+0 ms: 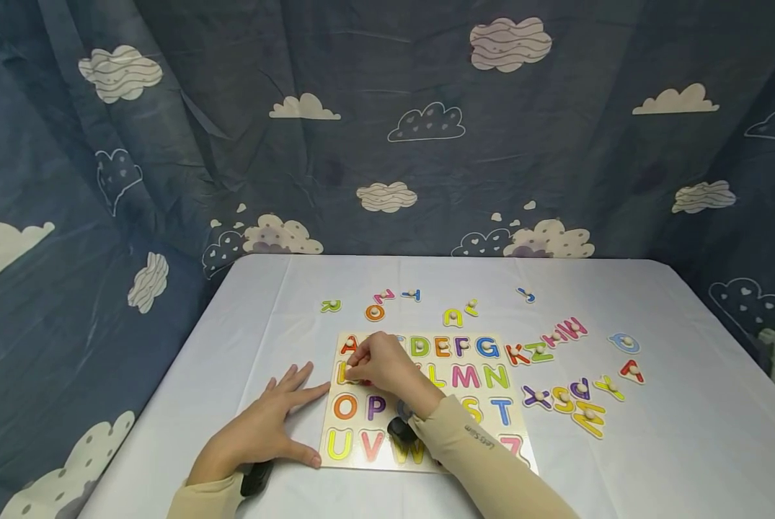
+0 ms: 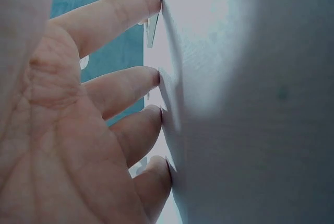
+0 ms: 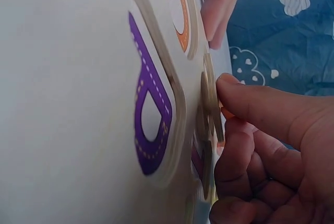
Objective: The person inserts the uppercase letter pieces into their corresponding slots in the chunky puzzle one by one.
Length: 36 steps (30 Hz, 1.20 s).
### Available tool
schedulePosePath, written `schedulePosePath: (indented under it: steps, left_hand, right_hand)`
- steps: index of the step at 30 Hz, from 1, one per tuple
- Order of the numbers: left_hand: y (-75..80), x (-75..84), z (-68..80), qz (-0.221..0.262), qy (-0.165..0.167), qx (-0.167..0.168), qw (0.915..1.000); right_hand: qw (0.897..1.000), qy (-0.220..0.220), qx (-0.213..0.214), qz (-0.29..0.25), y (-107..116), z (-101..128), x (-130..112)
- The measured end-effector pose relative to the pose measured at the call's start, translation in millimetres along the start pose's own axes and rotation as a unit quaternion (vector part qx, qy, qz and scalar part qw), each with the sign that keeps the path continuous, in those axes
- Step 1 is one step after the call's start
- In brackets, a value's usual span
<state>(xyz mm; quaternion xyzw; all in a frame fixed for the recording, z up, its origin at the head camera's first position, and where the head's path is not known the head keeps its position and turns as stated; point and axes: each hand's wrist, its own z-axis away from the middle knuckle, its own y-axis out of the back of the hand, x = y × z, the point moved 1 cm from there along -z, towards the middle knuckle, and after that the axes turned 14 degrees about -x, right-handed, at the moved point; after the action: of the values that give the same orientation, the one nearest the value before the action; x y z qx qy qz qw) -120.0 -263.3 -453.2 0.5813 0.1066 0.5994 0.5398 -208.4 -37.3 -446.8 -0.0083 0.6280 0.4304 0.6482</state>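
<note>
A wooden alphabet puzzle board lies on the table with printed letters in rows. My right hand is over its upper left, near the red letter A. In the right wrist view, the thumb and fingers of that hand pinch a wooden letter piece, seen edge-on close over the board; its letter is hidden. A purple P shows beside it. My left hand rests spread at the board's left side, with its index fingertip at the board's edge and the other fingertips on the tablecloth.
Loose letter pieces with knobs lie beyond the board, including a green R and an orange O. Several more are scattered to the right, among them a purple X and a red A. A dark cloud-patterned curtain hangs behind.
</note>
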Motion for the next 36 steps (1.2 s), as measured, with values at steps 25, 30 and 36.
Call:
schedulePosePath:
  steps: [25, 30, 36]
  left_hand:
    - [-0.9, 0.6, -0.8, 0.000, -0.002, -0.002, 1.0000]
    - [-1.7, 0.7, 0.2, 0.004, 0.006, 0.001, 1.0000]
    - [-2.7, 1.2, 0.2, 0.010, 0.007, -0.002, 0.9999]
  right_hand:
    - [0.999, -0.031, 0.022, 0.016, 28.4, 17.3, 14.5]
    - [0.995, -0.079, 0.063, 0.024, 66.1, 31.3, 39.6]
    - [0.987, -0.104, 0.109, 0.052, 115.9, 57.3, 76.2]
